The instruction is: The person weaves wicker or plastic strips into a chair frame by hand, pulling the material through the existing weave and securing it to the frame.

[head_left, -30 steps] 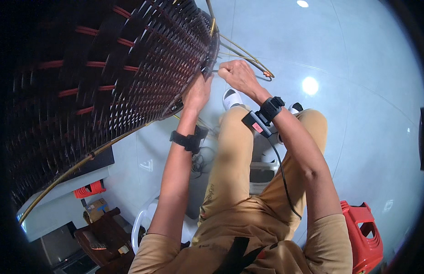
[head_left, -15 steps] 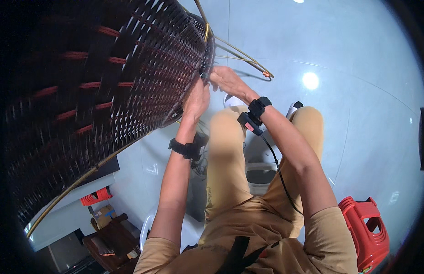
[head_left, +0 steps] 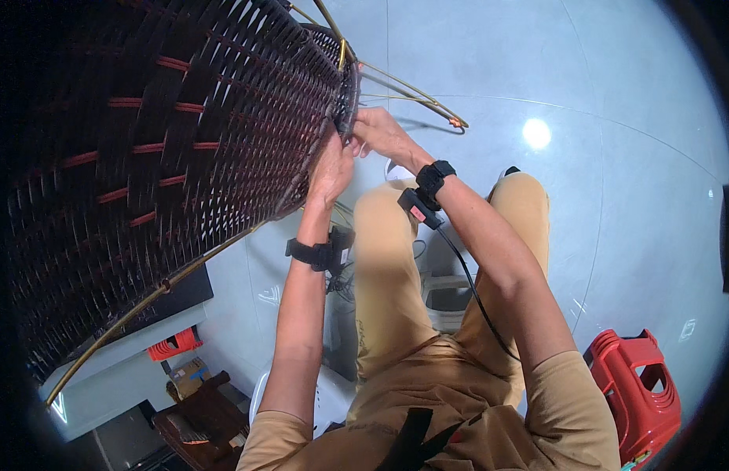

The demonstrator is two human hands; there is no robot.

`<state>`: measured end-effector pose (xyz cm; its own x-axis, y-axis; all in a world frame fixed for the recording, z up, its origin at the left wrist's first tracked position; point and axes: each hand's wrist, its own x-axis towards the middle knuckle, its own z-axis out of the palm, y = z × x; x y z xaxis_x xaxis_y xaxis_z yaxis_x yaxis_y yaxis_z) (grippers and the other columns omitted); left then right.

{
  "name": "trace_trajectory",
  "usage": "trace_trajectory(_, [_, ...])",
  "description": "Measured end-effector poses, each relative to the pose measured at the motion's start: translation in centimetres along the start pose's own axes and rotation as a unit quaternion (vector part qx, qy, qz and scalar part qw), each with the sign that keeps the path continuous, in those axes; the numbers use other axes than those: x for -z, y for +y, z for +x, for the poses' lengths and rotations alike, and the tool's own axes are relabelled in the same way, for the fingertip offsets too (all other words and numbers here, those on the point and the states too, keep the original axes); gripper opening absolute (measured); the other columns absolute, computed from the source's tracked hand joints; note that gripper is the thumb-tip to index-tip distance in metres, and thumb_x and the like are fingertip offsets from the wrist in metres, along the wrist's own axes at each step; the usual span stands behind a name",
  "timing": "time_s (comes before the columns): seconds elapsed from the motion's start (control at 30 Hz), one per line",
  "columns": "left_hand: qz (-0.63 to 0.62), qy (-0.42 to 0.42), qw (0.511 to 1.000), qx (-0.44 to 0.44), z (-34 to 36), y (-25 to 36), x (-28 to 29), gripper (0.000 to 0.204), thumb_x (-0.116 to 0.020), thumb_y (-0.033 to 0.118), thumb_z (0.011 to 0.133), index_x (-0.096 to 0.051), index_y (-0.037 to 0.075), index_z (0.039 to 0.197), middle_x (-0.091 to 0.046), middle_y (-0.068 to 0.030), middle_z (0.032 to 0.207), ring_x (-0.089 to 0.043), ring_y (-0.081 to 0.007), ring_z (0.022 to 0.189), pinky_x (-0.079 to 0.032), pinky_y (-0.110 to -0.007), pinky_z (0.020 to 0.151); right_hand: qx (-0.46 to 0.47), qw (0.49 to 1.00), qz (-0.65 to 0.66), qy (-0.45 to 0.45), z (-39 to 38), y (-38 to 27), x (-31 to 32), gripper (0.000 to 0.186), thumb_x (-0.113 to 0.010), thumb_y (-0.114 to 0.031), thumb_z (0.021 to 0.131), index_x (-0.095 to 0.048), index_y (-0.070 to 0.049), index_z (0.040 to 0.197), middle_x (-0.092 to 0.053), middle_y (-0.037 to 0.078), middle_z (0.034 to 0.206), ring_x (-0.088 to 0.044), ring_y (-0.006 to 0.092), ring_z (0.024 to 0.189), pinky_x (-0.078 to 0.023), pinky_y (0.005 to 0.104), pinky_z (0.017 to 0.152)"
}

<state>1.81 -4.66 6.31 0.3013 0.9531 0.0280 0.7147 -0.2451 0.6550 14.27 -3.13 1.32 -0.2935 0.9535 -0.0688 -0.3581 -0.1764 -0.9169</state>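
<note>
Both hands (head_left: pixel 330 169) (head_left: pixel 382 136) at wicker edge (head_left: pixel 352 96), floor (head_left: pixel 615 196) rightward

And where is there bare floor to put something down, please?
Bare floor runs right of the right knee, down to the red stool. Crowded: the edge of the dark woven piece, where the left hand and right hand are close together.

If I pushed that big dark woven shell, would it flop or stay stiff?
The woven shell would probably give slightly but not flop: its curve holds its shape, and a brass-coloured rod runs along its lower side. It's likely light for its size, as the weave looks thin and gapped.
</note>
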Motion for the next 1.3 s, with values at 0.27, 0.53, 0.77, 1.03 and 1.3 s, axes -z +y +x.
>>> trace_trajectory(0.27, [0.065, 0.028, 0.997, -0.024, -0.4, 0.7, -0.4, 0.035, -0.04, -0.002, 0.074, -0.043, -0.005, 0.109, -0.055, -0.0212, 0.094, -0.055, -0.0335, 0.09, -0.039, -0.043, 0.083, 0.018, 0.998, 0.033, 0.052, 1.3, 0.1, -0.5, 0.015, -0.048, -0.003, 0.08, -0.062, 0.003, 0.081, -0.059, 0.007, 0.06, -0.055, 0.012, 0.048, -0.046, 0.0237, 0.044])
trace_trajectory(0.53, [0.148, 0.023, 0.988, -0.031, -0.2, 0.1, 0.2, 0.048, -0.045, 0.004, 0.069, -0.039, -0.009, 0.115, -0.049, -0.032, 0.102, -0.049, -0.0443, 0.098, -0.034, -0.044, 0.09, -0.068, 0.993, -0.039, 0.088, -0.6, 0.2, 3.1, 0.017, -0.062, -0.016, 0.075, -0.064, 0.001, 0.074, -0.061, 0.006, 0.065, -0.06, 0.0123, 0.057, -0.048, 0.0226, 0.05])
trace_trajectory(0.77, [0.125, -0.008, 0.991, 0.048, 0.1, 0.7, 0.3, 0.077, -0.053, 0.01, 0.065, -0.021, -0.002, 0.134, -0.029, -0.0244, 0.133, -0.026, -0.0344, 0.127, -0.017, -0.036, 0.106, -0.03, 0.983, -0.119, 0.137, -2.8, -1.8, 3.8, 0.015, -0.064, -0.015, 0.069, -0.064, 0.0, 0.065, -0.06, 0.006, 0.06, -0.059, 0.011, 0.056, -0.048, 0.0226, 0.051])
trace_trajectory(1.03, [0.113, 0.013, 0.993, -0.009, 0.3, 0.1, 0.0, 0.08, -0.058, 0.015, 0.064, -0.023, 0.001, 0.134, -0.031, -0.0235, 0.133, -0.028, -0.0342, 0.125, -0.021, -0.038, 0.105, -0.061, 0.995, 0.056, 0.053, -4.3, -3.5, 5.7, 0.022, -0.063, -0.018, 0.077, -0.062, 0.001, 0.088, -0.061, 0.008, 0.077, -0.062, 0.0147, 0.068, -0.051, 0.0242, 0.06])
trace_trajectory(1.3, [0.139, 0.014, 0.99, 0.005, 0.3, -0.2, 0.5, 0.083, -0.058, 0.019, 0.063, -0.022, 0.003, 0.136, -0.031, -0.0252, 0.134, -0.027, -0.037, 0.126, -0.021, -0.039, 0.105, -0.079, 0.988, -0.112, 0.067, -6.2, -4.9, 7.1, 0.019, -0.062, -0.018, 0.076, -0.065, 0.0, 0.082, -0.062, 0.008, 0.07, -0.063, 0.016, 0.07, -0.052, 0.0276, 0.063])
